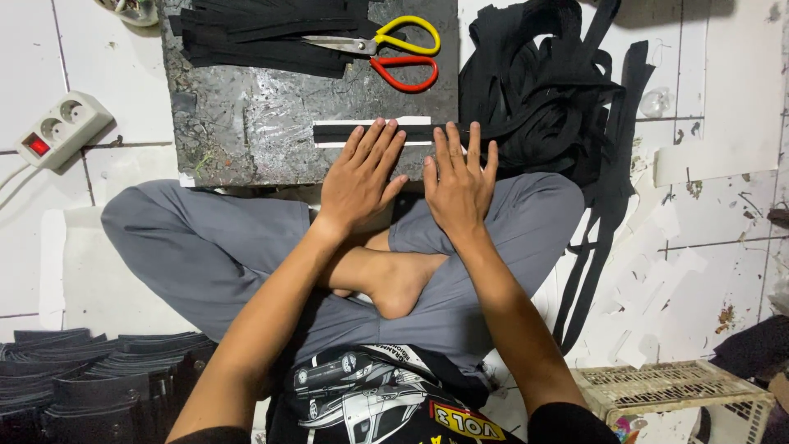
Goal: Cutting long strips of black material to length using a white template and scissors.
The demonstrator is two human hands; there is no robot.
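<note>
Black strip (pixel 374 132) lies under flat, open left hand (pixel 359 177) and right hand (pixel 458 182), gripping nothing; uneven pressure could skew it.

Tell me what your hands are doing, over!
Left hand and right hand flat, fingers pressing a black strip on white backing, atop the dark work board. Nothing gripped. Scissors lie apart, behind the strip.

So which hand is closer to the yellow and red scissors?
Left. The left hand lies flat with its fingertips on the black strip, below the scissors. The right hand presses the same strip farther to the side, nearer the heap of black straps.
</note>
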